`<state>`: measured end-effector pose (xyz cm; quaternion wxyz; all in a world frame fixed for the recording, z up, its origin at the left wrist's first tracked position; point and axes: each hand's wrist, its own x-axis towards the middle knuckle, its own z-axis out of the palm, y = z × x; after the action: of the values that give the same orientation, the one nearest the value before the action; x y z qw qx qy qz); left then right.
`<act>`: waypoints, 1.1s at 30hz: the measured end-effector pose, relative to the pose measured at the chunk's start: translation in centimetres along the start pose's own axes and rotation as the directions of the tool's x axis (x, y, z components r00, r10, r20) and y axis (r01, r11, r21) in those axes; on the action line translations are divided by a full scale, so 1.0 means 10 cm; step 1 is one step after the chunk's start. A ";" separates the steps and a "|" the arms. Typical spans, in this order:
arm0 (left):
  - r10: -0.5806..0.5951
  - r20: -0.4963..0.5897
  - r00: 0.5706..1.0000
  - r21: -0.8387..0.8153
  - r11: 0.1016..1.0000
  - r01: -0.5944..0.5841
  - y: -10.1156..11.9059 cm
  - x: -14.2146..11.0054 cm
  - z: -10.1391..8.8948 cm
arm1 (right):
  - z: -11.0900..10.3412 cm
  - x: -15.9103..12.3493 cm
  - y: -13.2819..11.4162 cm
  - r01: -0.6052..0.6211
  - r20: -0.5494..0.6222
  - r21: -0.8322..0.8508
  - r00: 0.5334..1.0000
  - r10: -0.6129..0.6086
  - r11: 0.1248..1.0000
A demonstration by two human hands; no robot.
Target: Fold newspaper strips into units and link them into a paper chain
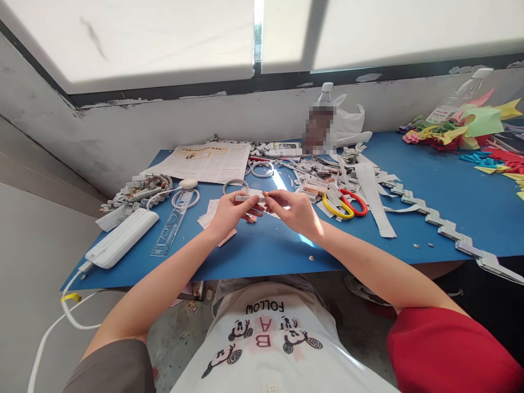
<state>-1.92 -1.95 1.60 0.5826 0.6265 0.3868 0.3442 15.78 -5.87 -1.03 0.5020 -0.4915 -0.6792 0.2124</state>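
Above the blue table, my left hand (229, 214) pinches one end of a small folded paper strip (245, 198), pale grey like newsprint. The thumb and fingers of my right hand (298, 212) close on its other end, so the hands nearly meet. Part of the strip is hidden by the fingers. Beneath and beside my left hand lie loose paper slips (208, 216). A roll of tape (236, 186) rests just behind that hand. To the right of my right hand are scissors (338, 207) with one yellow and one red handle.
A folded-paper chain (444, 225) runs along the right side. Heaped paper pieces (317, 177) lie behind the scissors. At left are a white power strip (123, 238), a clear ruler (174, 225) and a newspaper (204, 162). A bottle (321, 123) stands by the wall.
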 end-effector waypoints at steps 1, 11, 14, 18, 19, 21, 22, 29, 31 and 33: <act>-0.001 0.002 1.000 0.012 1.000 0.001 0.00 0.00 0.00 | 0.00 0.00 0.00 0.014 -0.022 -0.039 1.000 -0.015 0.999; 0.003 0.019 1.000 0.075 0.997 -0.005 0.00 -0.02 0.03 | 0.00 0.03 0.05 0.089 -0.040 -0.334 0.993 -0.109 0.938; 0.005 -0.007 1.000 0.068 0.998 -0.004 0.02 -0.03 0.05 | -0.01 0.03 0.03 0.101 -0.018 -0.376 0.993 -0.116 0.921; -0.002 -0.013 1.000 0.055 0.998 0.002 0.03 -0.04 0.05 | -0.07 0.04 0.02 0.084 -0.002 -0.183 0.996 -0.085 0.980; -0.011 -0.005 1.000 0.050 0.999 0.011 0.03 -0.04 0.04 | -0.10 0.04 0.02 0.080 0.033 -0.092 0.996 -0.077 0.993; -0.029 0.014 0.999 0.039 0.999 0.029 0.01 -0.02 0.01 | -0.17 0.06 0.02 0.046 0.144 0.100 0.988 -0.060 0.994; -0.034 0.020 0.999 0.029 0.999 0.033 0.01 -0.01 -0.01 | -0.20 0.07 0.02 0.017 0.211 0.193 0.976 -0.059 0.981; -0.003 0.045 0.999 -0.005 1.000 0.004 -0.01 0.03 -0.09 | -0.26 0.13 0.07 -0.101 0.391 0.382 0.918 -0.062 0.919; 0.010 0.048 0.999 0.033 0.999 -0.012 0.01 0.01 -0.08 | -0.22 0.12 0.09 -0.087 0.355 0.295 0.935 -0.025 0.952; 0.019 0.052 0.998 0.062 0.998 -0.022 0.02 -0.01 -0.06 | -0.18 0.12 0.10 -0.111 0.306 0.254 0.952 0.029 0.961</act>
<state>-2.47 -1.75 1.89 0.5692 0.6569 0.3756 0.3217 17.82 -4.81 -0.53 0.4473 -0.4051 -0.6943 0.3920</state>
